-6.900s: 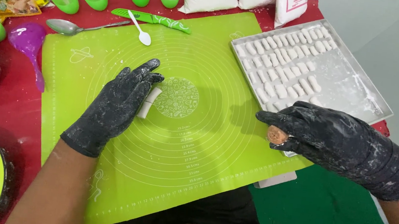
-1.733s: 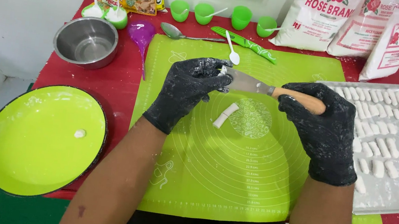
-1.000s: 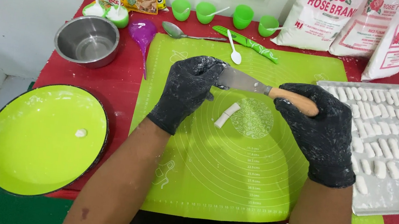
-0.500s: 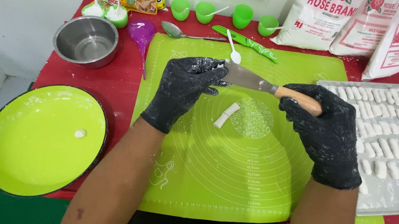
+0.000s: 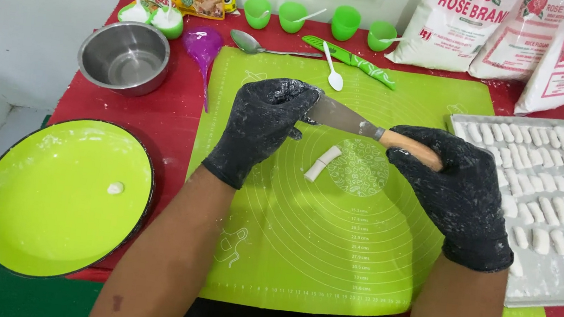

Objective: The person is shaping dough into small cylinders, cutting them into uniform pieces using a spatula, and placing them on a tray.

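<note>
On the green silicone mat [image 5: 327, 256], you are gripping the knife [image 5: 353, 122] by its wooden handle in your closed right hand [image 5: 458, 193] while your left hand [image 5: 264, 125] is pinching the blade clean; be wiping away from the edge, above the dough roll [image 5: 322, 163] lying mid-mat.

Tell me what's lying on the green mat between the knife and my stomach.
In the head view, one small white dough roll lies on the green mat just below the knife held by the right hand; the rest of that stretch is bare mat.
</note>
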